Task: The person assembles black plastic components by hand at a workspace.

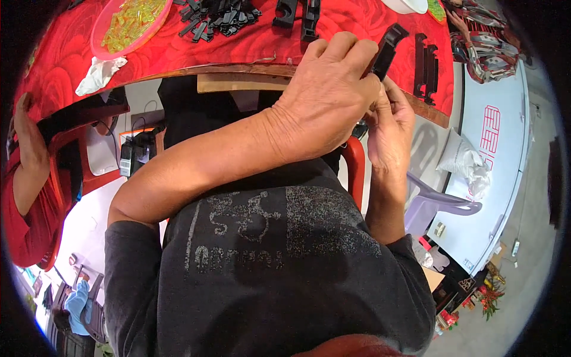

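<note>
From up here I see my left hand (324, 89) crossing over in front of me, fingers curled and closed around the lower part of a long black plastic piece (386, 50). The piece sticks up and away from the knuckles, tilted to the right, its notched far end over the edge of the surface (250, 50), which is covered in a red flowered cloth. My right hand (389, 122) sits just right of and nearer than the left, fingers bent inward and touching the near end of the same piece; whether it grips or only steadies it I cannot tell, since the left hand hides the contact.

On the far side of the surface lies a heap of small black parts (220, 16). Left of it stands a pink bowl (128, 25) full of small yellow-green bits. A crumpled white cloth (98, 74) rests at the near left edge. Right of my hands, two more long black pieces (425, 65) lie side by side on the red cloth.

At the far left another person's arm in a red sleeve (27, 220) shows. At the right, a white sack (461, 163) sits near a pale purple chair (437, 202).
</note>
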### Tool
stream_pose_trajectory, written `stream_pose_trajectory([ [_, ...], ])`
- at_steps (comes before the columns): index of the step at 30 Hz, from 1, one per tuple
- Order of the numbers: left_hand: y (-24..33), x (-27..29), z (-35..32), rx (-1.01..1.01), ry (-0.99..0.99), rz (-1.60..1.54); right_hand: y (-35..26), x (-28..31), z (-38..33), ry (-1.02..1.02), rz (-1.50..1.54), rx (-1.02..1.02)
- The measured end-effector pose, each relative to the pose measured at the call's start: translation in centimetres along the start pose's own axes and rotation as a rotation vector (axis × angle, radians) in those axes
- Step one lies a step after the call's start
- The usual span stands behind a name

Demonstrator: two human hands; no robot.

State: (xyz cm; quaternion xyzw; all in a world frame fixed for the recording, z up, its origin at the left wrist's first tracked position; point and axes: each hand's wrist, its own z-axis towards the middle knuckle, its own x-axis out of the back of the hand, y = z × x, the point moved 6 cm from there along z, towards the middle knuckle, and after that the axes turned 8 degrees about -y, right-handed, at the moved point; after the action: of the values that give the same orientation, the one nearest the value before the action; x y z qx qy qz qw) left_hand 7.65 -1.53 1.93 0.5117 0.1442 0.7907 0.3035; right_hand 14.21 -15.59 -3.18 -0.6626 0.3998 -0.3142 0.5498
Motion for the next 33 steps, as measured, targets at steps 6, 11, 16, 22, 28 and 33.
stream_pose_trajectory([
  [6,0.2,-0.5,0.6,-0.016,0.056,-0.026,-0.1,0.0,0.1,0.027,0.041,0.037],
  [11,-0.1,-1.0,0.9,-0.033,0.059,0.014,0.0,-0.3,0.1,0.012,0.075,0.072],
  [16,-0.4,-1.2,1.6,-0.052,0.019,0.068,0.9,-0.2,0.1,0.073,0.071,0.085],
  [22,-1.0,-1.7,1.8,-0.074,-0.016,0.0,1.2,-0.9,0.2,0.085,0.156,0.104],
  [28,-1.7,-2.0,1.5,-0.034,0.008,-0.07,2.4,-1.1,0.3,0.05,0.284,0.023],
  [33,-1.5,-1.8,1.1,-0.08,-0.019,-0.118,3.1,-1.2,0.1,0.04,0.35,-0.02],
])
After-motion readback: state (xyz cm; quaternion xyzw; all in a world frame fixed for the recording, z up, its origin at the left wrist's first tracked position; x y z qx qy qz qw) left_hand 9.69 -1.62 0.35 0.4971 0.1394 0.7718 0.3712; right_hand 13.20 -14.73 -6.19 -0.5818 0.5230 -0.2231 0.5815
